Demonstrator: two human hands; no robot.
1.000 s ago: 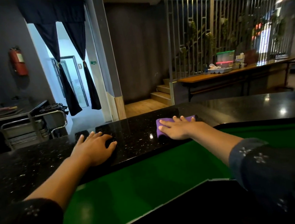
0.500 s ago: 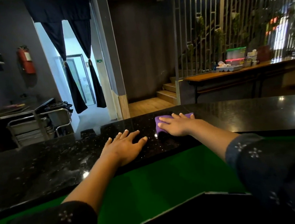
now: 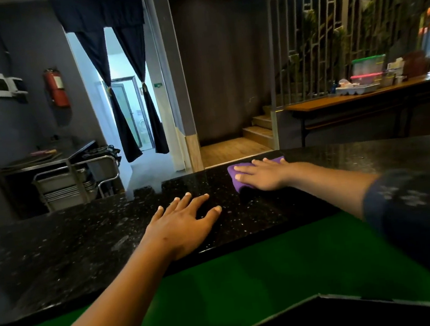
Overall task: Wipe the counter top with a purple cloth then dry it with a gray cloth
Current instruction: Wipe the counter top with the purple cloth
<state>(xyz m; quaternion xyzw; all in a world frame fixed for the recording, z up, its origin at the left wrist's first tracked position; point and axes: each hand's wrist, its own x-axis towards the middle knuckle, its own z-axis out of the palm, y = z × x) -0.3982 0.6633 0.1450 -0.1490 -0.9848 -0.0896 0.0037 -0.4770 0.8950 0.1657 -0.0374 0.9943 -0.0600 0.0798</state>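
I see my right hand point(image 3: 262, 175) lying flat, fingers straight, pressing on the purple cloth point(image 3: 237, 179) in the upper middle of the frame, near the far edge of the black speckled table point(image 3: 84, 247). The cloth sticks out past my fingertips toward frame left and behind my knuckles. My left hand point(image 3: 182, 227) rests spread and flat on the bare table, lower left of the cloth, apart from it.

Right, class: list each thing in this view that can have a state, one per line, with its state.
purple cloth: flat on the counter, pressed under the right hand
right hand: fingers straight, on the cloth
left hand: spread flat on the counter top
curtains: tied back
gray cloth: not in view
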